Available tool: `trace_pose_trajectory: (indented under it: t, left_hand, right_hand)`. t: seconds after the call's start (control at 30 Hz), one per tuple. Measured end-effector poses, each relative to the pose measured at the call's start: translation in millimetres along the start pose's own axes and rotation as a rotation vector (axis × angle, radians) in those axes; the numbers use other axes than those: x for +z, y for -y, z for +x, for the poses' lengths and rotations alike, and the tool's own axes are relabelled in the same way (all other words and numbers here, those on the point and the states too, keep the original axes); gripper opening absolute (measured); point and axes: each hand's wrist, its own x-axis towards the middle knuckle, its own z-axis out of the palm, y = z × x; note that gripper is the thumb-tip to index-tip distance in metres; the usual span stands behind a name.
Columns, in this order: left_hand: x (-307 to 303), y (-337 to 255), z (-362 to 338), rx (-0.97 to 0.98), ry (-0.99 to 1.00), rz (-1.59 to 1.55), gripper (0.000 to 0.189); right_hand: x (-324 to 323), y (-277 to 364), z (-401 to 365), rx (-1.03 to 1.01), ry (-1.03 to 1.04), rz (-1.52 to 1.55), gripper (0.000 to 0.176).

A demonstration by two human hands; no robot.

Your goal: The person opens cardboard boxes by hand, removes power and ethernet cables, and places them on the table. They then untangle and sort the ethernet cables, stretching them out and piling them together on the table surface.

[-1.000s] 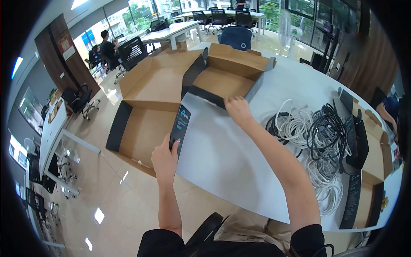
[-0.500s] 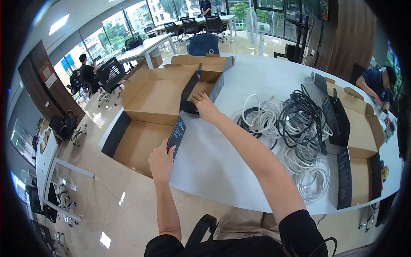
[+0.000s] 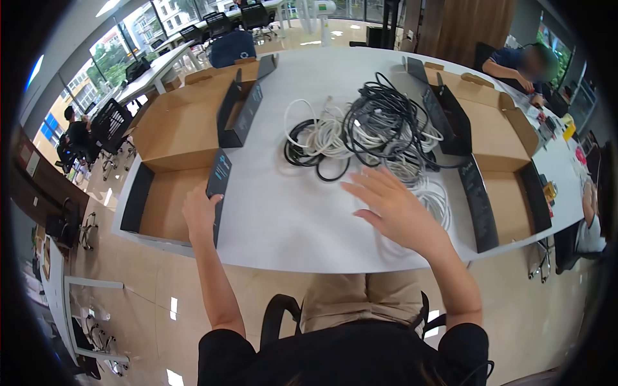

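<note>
My left hand (image 3: 201,211) grips the right side wall of an open cardboard box (image 3: 168,199) at the table's left; the thumb lies on the dark printed outer face and the fingers are inside. My right hand (image 3: 396,209) hovers with fingers spread, holding nothing, just in front of the cable pile. That pile has tangled black cables (image 3: 386,119) on top, a white cable bundle (image 3: 325,135) to the left, and white coils (image 3: 432,201) at the near side, partly behind my right hand.
A second open box (image 3: 241,116) stands behind the left one. On the right are another open box (image 3: 505,202) and a black-sided one (image 3: 450,122) behind it. A person (image 3: 521,67) sits at the table's far right, near small items. A navy chair back (image 3: 232,48) is at the far edge.
My right hand has left the rear left box and moved right and nearer, opening in front of the cables. My left hand stays on its box wall. The view has turned right and downward.
</note>
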Motion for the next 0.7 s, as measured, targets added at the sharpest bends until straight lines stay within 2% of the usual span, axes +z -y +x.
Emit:
trace_pose_trajectory:
  t: [0.07, 0.13, 0.23, 0.33, 0.43, 0.5, 0.57, 0.7]
  left_hand:
    - [2, -4, 6, 0.013, 0.016, -0.017, 0.04]
    - [8, -9, 16, 0.051, 0.012, -0.021, 0.048]
    - [21, -13, 32, 0.067, -0.016, 0.002, 0.061]
    - [34, -34, 66, 0.191, -0.206, 0.034, 0.074]
    - [53, -64, 105, 0.405, -0.456, 0.199, 0.079]
    - [76, -59, 141, 0.631, -0.429, 0.106, 0.073]
    - [98, -56, 160, 0.531, -0.388, 0.239, 0.07]
    - [111, -59, 175, 0.388, -0.396, 0.358, 0.069]
  right_hand:
    - [-13, -9, -45, 0.159, -0.176, -0.026, 0.04]
    - [-21, -20, -89, 0.351, -0.438, -0.238, 0.037]
    - [-26, -44, -153, 0.648, -0.687, -0.568, 0.036]
    - [-35, -59, -187, 0.814, -0.71, -0.75, 0.038]
    - [-41, -71, -207, 0.854, -0.661, -0.685, 0.044]
    - [-46, -76, -212, 0.81, -0.647, -0.699, 0.032]
    - [-41, -83, -223, 0.827, -0.625, -0.611, 0.024]
    - [-35, -88, -219, 0.787, -0.732, -0.69, 0.017]
